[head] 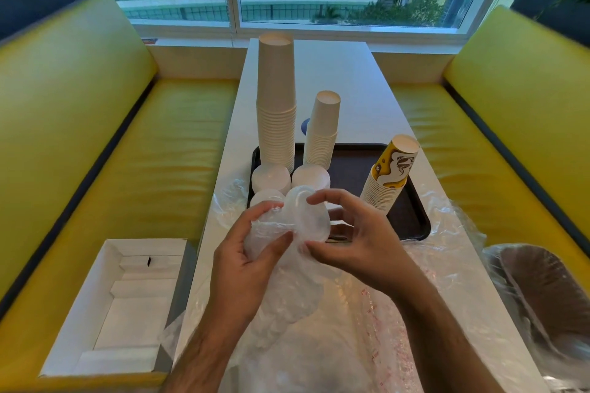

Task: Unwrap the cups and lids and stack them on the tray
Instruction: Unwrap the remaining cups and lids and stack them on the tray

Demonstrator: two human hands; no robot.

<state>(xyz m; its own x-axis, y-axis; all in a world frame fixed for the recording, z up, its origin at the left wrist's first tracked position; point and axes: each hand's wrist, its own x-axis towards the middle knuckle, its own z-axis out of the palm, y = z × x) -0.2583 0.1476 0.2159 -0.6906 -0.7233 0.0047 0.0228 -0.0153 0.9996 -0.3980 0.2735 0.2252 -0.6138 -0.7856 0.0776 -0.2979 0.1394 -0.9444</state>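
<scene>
While both hands (252, 252) (348, 233) grip wrapped lids (314, 223), tray (412, 223) front edge lies open.

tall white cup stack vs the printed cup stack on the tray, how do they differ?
The tall white cup stack is plain, while the printed cup stack carries a yellow and brown design. The white one stands taller, at the tray's far left; the printed one sits at its right side and leans. Both are paper cups nested upside down on the tray.
</scene>
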